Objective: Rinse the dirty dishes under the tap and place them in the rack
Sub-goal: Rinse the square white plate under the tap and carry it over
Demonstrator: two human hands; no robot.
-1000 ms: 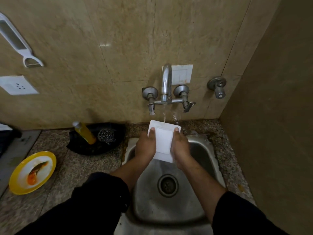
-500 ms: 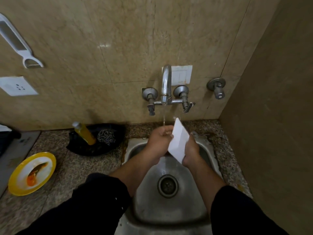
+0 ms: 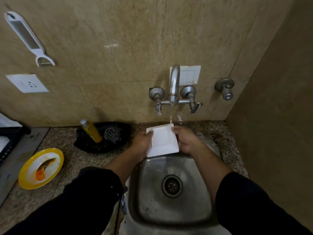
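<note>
A white square plate [image 3: 162, 141] is held over the back of the steel sink [image 3: 171, 206], tilted toward me, its far edge under the running tap [image 3: 174, 82]. My left hand [image 3: 142, 141] grips its left edge and my right hand [image 3: 185, 140] grips its right edge. Water falls onto the plate's top right corner. A yellow plate [image 3: 29, 177] with orange food remains lies on the counter at the left. A dark rack [image 3: 8, 143] shows at the far left edge, mostly out of view.
A black dish [image 3: 105, 146] behind the sink's left side holds a yellow soap bottle [image 3: 92, 131] and a steel scrubber [image 3: 112, 134]. A peeler [image 3: 28, 38] hangs on the wall above a socket [image 3: 27, 83]. A side wall closes the right.
The plate was flat, then turned on edge with my left hand rubbing its face half a second ago. Now it faces me flat again, held by both hands at its sides.
</note>
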